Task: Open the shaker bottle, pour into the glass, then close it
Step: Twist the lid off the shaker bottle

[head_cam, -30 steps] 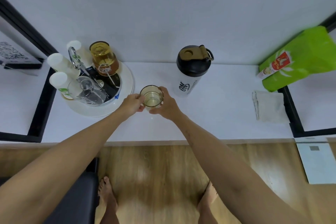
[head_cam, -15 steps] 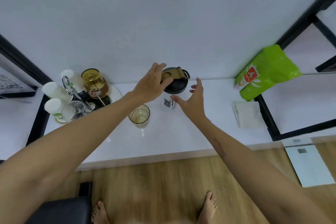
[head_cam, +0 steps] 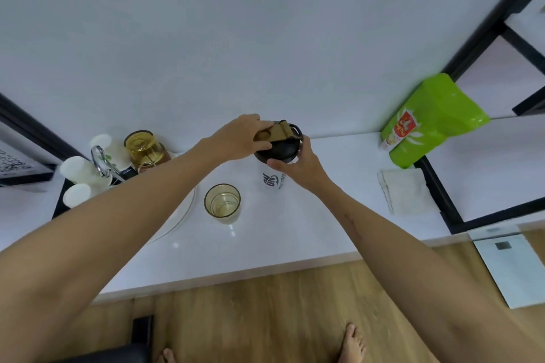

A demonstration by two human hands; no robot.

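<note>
Both hands, spread short of the bottle half a second ago, are now closed on the shaker bottle (head_cam: 275, 174), which stands upright on the white counter (head_cam: 295, 233) near the wall. The left hand (head_cam: 239, 140) is laid over the black lid (head_cam: 278, 149), its fingers grasping at the tan flip cap (head_cam: 272, 134). The right hand (head_cam: 298, 165) is wrapped round the bottle just under the lid, bracing it. The cap is seen lying flat, so opening is judged not yet done. The amber glass (head_cam: 222, 203), released a second ago, stands free just left of the bottle, well placed for the pour; whether it holds any liquid cannot be told. The opening step is judged to be starting.
</note>
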